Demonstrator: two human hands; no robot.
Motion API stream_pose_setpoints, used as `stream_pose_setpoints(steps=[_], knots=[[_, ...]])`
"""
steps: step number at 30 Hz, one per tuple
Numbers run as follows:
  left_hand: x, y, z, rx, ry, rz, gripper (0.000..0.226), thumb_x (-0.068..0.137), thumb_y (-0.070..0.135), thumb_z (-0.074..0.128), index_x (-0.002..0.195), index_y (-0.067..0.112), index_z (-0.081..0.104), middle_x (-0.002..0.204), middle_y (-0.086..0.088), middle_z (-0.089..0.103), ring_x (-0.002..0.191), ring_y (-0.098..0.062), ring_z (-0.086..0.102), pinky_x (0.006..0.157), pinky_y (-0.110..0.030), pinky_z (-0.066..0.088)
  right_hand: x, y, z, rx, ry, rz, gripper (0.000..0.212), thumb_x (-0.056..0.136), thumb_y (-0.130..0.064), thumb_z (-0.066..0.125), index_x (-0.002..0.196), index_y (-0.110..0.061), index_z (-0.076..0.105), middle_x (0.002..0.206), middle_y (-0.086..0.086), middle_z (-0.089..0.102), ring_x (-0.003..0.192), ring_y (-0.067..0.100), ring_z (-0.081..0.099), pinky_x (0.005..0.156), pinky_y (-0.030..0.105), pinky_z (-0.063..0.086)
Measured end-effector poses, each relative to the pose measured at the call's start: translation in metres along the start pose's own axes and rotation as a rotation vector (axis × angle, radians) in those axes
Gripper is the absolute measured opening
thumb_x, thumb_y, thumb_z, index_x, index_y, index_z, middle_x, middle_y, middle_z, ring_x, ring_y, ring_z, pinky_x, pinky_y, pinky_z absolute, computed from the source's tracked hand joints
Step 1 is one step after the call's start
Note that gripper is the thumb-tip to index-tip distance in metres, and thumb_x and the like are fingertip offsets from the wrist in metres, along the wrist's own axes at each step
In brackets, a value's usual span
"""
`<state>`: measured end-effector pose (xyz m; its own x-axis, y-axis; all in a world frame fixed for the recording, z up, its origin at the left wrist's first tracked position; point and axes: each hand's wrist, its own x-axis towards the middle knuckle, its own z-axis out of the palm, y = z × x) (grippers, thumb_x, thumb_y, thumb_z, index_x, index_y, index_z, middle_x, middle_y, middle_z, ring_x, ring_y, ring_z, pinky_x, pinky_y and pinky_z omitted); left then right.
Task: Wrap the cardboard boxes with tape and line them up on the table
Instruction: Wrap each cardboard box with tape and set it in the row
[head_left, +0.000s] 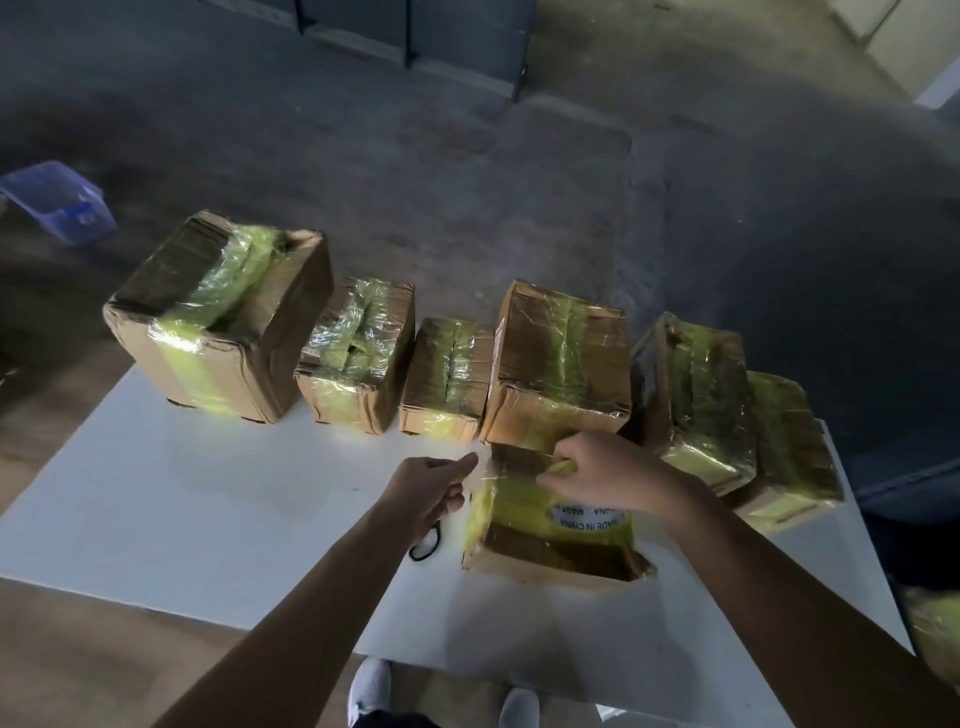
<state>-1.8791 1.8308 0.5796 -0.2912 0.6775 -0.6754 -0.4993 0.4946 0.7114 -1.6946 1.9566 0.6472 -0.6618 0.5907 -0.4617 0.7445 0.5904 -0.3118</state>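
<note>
Half-wrapped cardboard box (550, 540) lower centre on white surface (182, 493), in front of the row of taped boxes (447, 374). Right hand (597, 473) fingers pinch yellow tape (563, 468) at the box's far edge. Left hand (431, 488) half-curled beside it, grip unclear. Cardboard dented, probably light. Tape looks slick, so hold by the corners.

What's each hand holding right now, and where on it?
The right hand pinches the tape at a bunched fold atop the near box. The left hand is above a black loop; whether it grips it cannot be told.
</note>
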Motion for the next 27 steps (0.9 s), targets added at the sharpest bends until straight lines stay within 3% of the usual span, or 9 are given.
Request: stream_pose_setpoints(steps=[4, 7, 12, 18, 21, 24, 27], knots=[[0.010, -0.012, -0.001, 0.000, 0.059, -0.014, 0.033, 0.083, 0.016, 0.075, 0.101, -0.010, 0.065, 0.060, -0.005, 0.054, 0.052, -0.013, 0.048, 0.052, -0.022, 0.043, 0.008, -0.011, 0.004, -0.107, 0.006, 0.010, 0.044, 0.084, -0.056, 0.057, 0.067, -0.016, 0.054, 0.057, -0.003, 0.041, 0.050, 0.014, 0.040, 0.046, 0.027, 0.028], [0.014, -0.021, -0.002, 0.007, 0.093, -0.032, 0.033, 0.083, 0.019, 0.076, 0.101, -0.007, 0.066, 0.064, -0.008, 0.054, 0.056, -0.016, 0.049, 0.058, -0.026, 0.044, 0.010, -0.017, 0.006, -0.153, 0.032, -0.010, 0.043, 0.084, -0.052, 0.058, 0.062, -0.016, 0.051, 0.051, -0.005, 0.035, 0.046, 0.015, 0.036, 0.043, 0.026, 0.026], [0.023, -0.029, 0.000, 0.024, 0.130, -0.051, 0.032, 0.081, 0.028, 0.077, 0.086, -0.002, 0.068, 0.062, -0.008, 0.054, 0.055, -0.017, 0.050, 0.053, -0.025, 0.045, 0.008, -0.025, 0.011, -0.233, 0.098, -0.004, 0.043, 0.086, -0.050, 0.056, 0.060, -0.016, 0.052, 0.049, -0.005, 0.043, 0.045, 0.014, 0.045, 0.043, 0.024, 0.031], [0.028, -0.046, 0.010, -0.032, 0.093, -0.062, 0.034, 0.084, 0.025, 0.074, 0.088, -0.008, 0.067, 0.054, -0.004, 0.046, 0.049, -0.014, 0.044, 0.049, -0.024, 0.043, 0.007, -0.022, 0.019, -0.248, 0.148, 0.007, 0.041, 0.084, -0.052, 0.055, 0.065, -0.016, 0.057, 0.053, -0.005, 0.052, 0.049, 0.013, 0.053, 0.045, 0.024, 0.034], [0.031, -0.052, 0.014, 0.039, 0.119, -0.053, 0.035, 0.086, 0.033, 0.071, 0.088, -0.002, 0.069, 0.058, -0.003, 0.050, 0.057, -0.016, 0.048, 0.058, -0.027, 0.046, 0.007, -0.019, 0.025, -0.225, 0.176, 0.019, 0.041, 0.084, -0.054, 0.053, 0.069, -0.016, 0.059, 0.057, -0.005, 0.055, 0.053, 0.013, 0.055, 0.050, 0.026, 0.042], [0.032, -0.057, 0.020, 0.132, 0.135, -0.051, 0.043, 0.093, 0.043, 0.060, 0.103, 0.001, 0.063, 0.079, -0.006, 0.060, 0.078, -0.021, 0.058, 0.069, -0.033, 0.053, 0.008, -0.018, 0.030, -0.217, 0.188, 0.028, 0.040, 0.084, -0.055, 0.049, 0.072, -0.019, 0.059, 0.060, -0.006, 0.054, 0.057, 0.012, 0.053, 0.058, 0.031, 0.049], [0.033, -0.064, 0.024, 0.174, 0.138, -0.138, 0.042, 0.097, 0.050, 0.046, 0.114, 0.011, 0.047, 0.105, -0.011, 0.058, 0.104, -0.029, 0.056, 0.094, -0.047, 0.050, 0.010, -0.022, 0.033, -0.263, 0.190, 0.001, 0.036, 0.086, -0.052, 0.048, 0.066, -0.022, 0.050, 0.060, -0.006, 0.052, 0.057, 0.011, 0.050, 0.053, 0.027, 0.039]])
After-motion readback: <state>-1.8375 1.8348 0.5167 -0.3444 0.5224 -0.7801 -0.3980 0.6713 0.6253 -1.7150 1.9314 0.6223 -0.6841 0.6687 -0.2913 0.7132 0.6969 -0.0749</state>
